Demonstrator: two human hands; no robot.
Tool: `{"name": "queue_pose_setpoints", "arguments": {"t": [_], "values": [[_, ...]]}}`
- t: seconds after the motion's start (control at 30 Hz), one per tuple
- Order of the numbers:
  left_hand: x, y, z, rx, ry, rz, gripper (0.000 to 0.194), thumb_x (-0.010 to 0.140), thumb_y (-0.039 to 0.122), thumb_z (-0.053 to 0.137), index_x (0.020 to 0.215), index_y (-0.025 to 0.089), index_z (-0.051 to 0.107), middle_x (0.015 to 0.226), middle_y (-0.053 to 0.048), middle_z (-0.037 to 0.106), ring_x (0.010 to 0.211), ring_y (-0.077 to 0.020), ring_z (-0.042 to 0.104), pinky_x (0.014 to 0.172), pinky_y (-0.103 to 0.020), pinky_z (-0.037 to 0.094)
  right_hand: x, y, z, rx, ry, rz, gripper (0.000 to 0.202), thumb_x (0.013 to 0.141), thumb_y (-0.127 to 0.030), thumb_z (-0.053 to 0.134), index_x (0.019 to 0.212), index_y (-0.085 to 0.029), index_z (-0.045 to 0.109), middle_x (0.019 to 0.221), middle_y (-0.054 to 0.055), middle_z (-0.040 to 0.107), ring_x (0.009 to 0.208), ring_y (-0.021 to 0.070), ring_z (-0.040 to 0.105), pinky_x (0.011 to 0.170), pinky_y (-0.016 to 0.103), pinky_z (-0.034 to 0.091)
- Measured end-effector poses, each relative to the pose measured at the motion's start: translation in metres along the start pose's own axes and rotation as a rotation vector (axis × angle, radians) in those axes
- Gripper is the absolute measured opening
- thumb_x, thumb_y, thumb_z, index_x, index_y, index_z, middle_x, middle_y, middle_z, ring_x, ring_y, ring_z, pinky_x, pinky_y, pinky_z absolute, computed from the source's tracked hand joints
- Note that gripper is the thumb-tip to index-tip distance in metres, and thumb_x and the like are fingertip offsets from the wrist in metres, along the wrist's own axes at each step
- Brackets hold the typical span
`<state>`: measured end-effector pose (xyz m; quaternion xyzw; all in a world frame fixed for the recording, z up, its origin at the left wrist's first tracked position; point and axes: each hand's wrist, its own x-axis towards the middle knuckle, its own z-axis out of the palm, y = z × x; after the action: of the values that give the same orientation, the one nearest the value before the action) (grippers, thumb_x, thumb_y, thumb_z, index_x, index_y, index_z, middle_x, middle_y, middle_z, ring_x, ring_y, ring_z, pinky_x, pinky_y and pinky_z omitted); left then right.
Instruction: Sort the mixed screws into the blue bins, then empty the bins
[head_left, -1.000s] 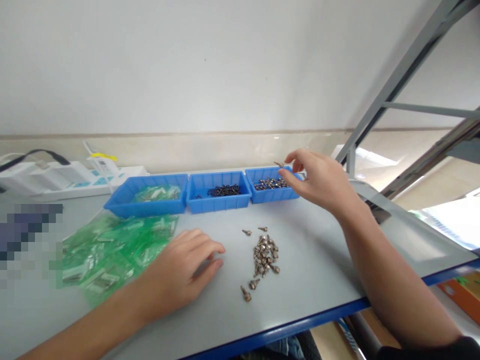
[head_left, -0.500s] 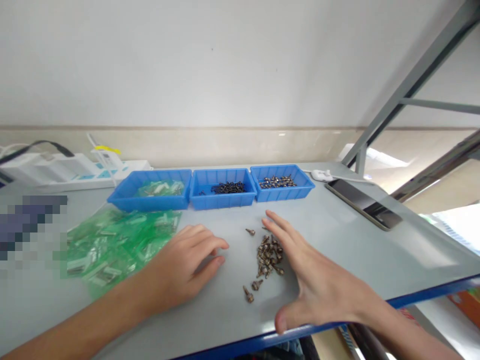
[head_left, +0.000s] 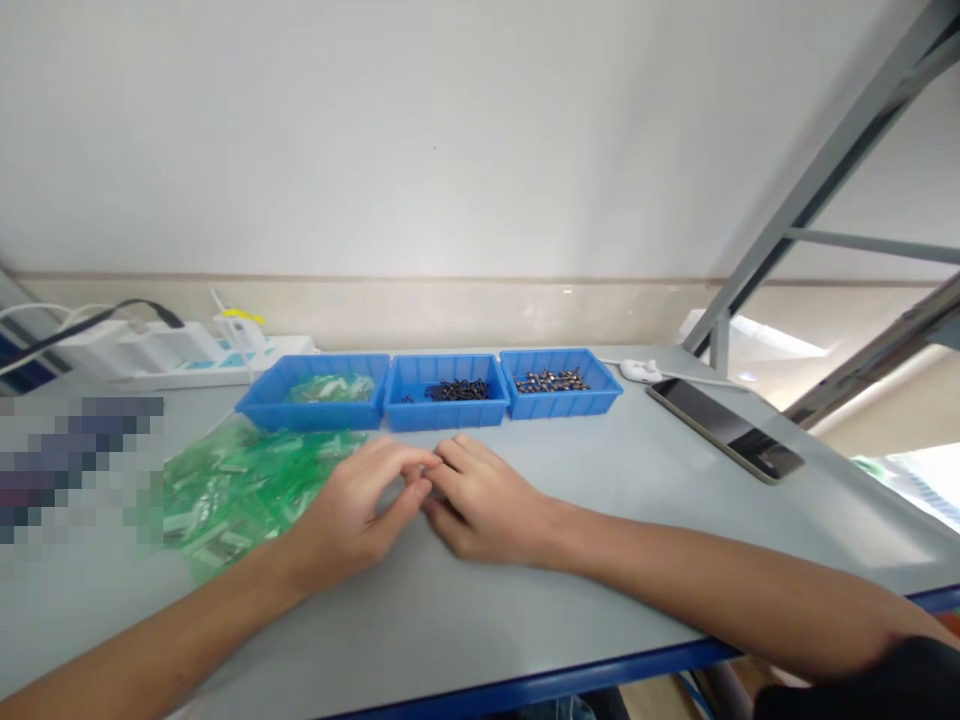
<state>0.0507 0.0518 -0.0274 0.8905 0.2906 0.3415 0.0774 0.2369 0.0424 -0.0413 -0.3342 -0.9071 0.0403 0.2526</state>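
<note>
Head view: grey desk (head_left: 600, 620), blue along its front edge; left hand (head_left: 364, 510), above the left half of the desk, thumb and forefinger curved into a narrow ring, their tips at the fingers of the other hand; right hand (head_left: 491, 505), at mid-desk, back upward, fingers curled inward; whether the two touch, and whether either grips anything, cannot be told, the fingertips hiding what lies between; green plastic bags (head_left: 240, 480), a heap with pale pieces inside, toward the left edge of the desk, just beside the left hand and forearm; three blue trays in a row near the back edge, as follows: left tray (head_left: 311, 417), containing more green bags (head_left: 337, 386); middle tray (head_left: 450, 415), containing dark screws (head_left: 459, 390), mostly in its right half; right tray (head_left: 568, 404), containing shiny metal screws (head_left: 553, 380); white power strip (head_left: 289, 347), back left corner, with plugs and cables; white plug (head_left: 640, 371), near the back edge, right of the trays; phone (head_left: 724, 430), dark screen upward, toward the right edge; one pixelated patch at the left edge, contents unreadable.
</note>
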Motion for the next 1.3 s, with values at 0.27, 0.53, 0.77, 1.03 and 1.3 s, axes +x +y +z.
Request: {"name": "queue_pose_setpoints", "arguments": {"t": [0.27,0.53,0.77,1.03,1.3], "values": [[0.018,-0.009,0.016,0.001,-0.036,-0.056,0.013,0.091,0.021,0.043,0.094,0.018,0.055,0.081,0.000,0.063,0.078,-0.0134,0.059,0.072,-0.024,0.046,0.000,0.015,0.004,0.006,0.038,-0.049,0.013,0.082,-0.018,0.044,0.087,-0.013,0.056,0.087,0.011,0.060,0.079,0.0205,0.047,0.072,0.034,0.041],[0.015,-0.014,0.014,0.001,-0.092,-0.162,0.019,0.092,0.028,0.041,0.102,0.019,0.054,0.089,-0.002,0.064,0.084,-0.0154,0.059,0.077,-0.026,0.046,-0.005,0.012,-0.011,0.109,0.131,0.010,0.018,0.089,-0.032,0.046,0.085,-0.017,0.055,0.083,0.006,0.057,0.078,0.0182,0.047,0.071,0.033,0.036],[0.016,-0.011,0.011,0.036,-0.259,-0.067,0.016,0.090,0.021,0.040,0.086,0.019,0.055,0.083,-0.002,0.061,0.082,-0.0167,0.055,0.079,-0.030,0.041,-0.005,0.016,-0.017,0.285,0.236,0.187,0.020,0.093,-0.024,0.038,0.082,-0.019,0.054,0.078,0.002,0.057,0.078,0.0161,0.048,0.074,0.031,0.035],[0.011,-0.010,0.011,0.026,-0.333,0.047,0.026,0.088,0.022,0.051,0.114,0.024,0.054,0.108,-0.004,0.056,0.102,-0.0195,0.049,0.090,-0.032,0.038,-0.001,0.022,-0.014,0.535,0.155,0.335,0.026,0.096,-0.032,0.036,0.087,-0.018,0.056,0.087,0.003,0.057,0.084,0.0137,0.054,0.076,0.028,0.041],[0.011,-0.008,0.011,0.034,-0.319,0.094,0.011,0.086,0.018,0.052,0.090,0.021,0.062,0.095,-0.004,0.055,0.093,-0.0193,0.049,0.083,-0.032,0.038,-0.003,0.018,-0.015,0.491,0.116,0.247,0.022,0.095,-0.030,0.040,0.088,-0.018,0.057,0.085,0.002,0.058,0.081,0.0135,0.054,0.075,0.028,0.041]]}}
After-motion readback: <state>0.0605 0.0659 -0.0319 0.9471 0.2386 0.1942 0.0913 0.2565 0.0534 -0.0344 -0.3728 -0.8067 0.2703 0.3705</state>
